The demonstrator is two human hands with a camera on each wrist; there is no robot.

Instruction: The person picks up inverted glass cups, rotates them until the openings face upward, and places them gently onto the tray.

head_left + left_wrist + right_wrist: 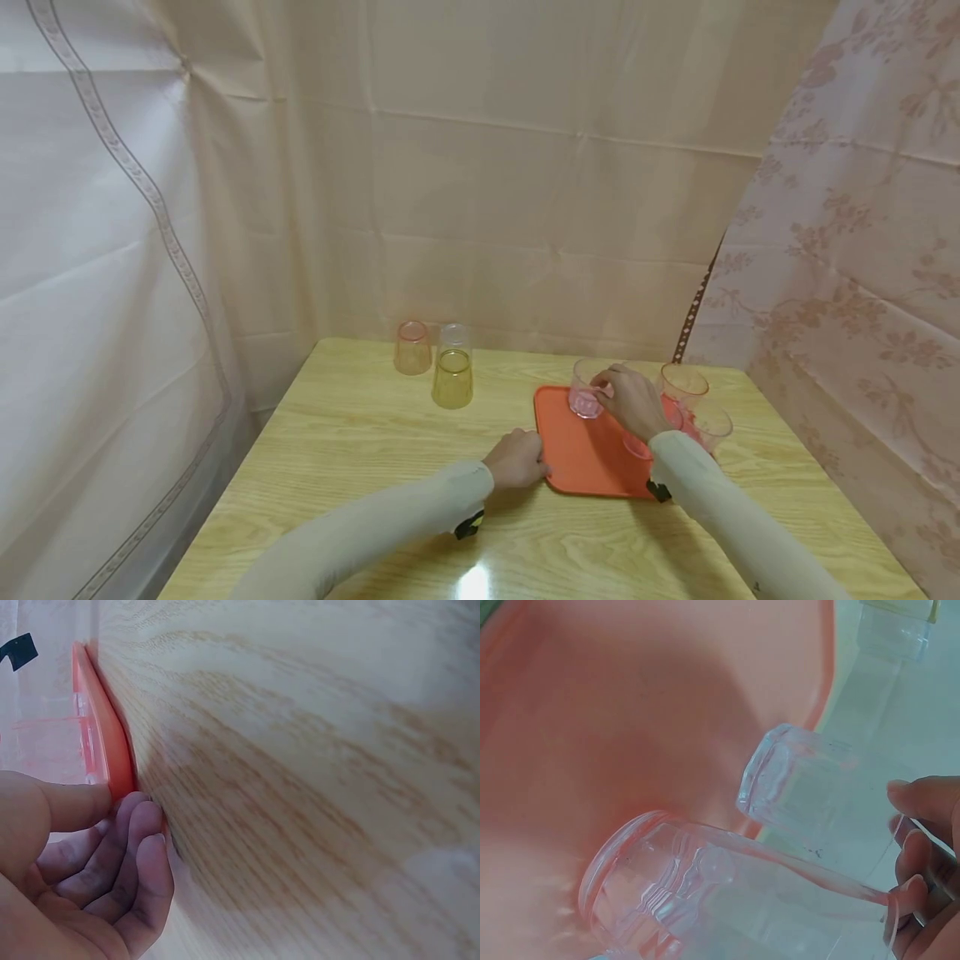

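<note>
An orange tray (pixel 588 462) lies on the wooden table (pixel 360 433). My left hand (pixel 534 461) pinches the tray's left edge; in the left wrist view the thumb lies on top of the tray (pixel 101 739) and the fingers (pixel 139 847) curl beneath the edge. My right hand (pixel 603 385) grips the rim of a clear pink cup (pixel 584 398) that stands upright on the tray's far left corner. In the right wrist view its fingertips (pixel 915 889) hold that cup (pixel 697 892) at the rim, its base on the tray (pixel 630 712). A second clear cup (pixel 802 787) stands just behind it.
Three upturned cups stand at the back left: an orange one (pixel 412 347), a clear one (pixel 453 337) and a yellow one (pixel 452 380). Two upright pinkish cups (pixel 684 385) (pixel 711 427) stand by the tray's right side. Curtains close in the table at the back and right.
</note>
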